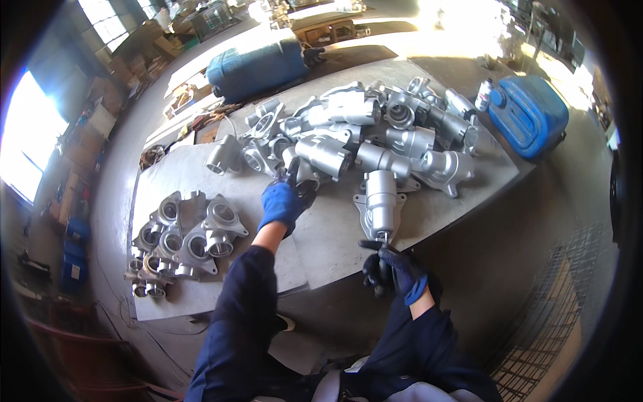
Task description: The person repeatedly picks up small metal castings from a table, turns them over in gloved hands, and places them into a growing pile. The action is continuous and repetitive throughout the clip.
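My left hand [286, 199], in a blue glove with dark fingers, reaches to the near edge of a pile of silver metal castings [324, 155]. Its fingers are apart and lie against or just over a casting; contact is hard to make out. At the table's front edge my right hand [395, 268], gloved alike, is closed round a hand tool with a dark handle and thin metal shaft [382, 237]. That shaft meets the near end of a tubular casting [380, 201] with a flanged base. What kind of tool it is stays partly hidden by the fingers.
More castings, shorter and ring-shaped [197, 246], stand grouped on the left of the grey metal table [281, 261]. A blue jerrycan [529, 115] and a white bottle [483, 94] are at the right corner. Beyond lies a blue drum [258, 67]; wire mesh [552, 315] is at lower right.
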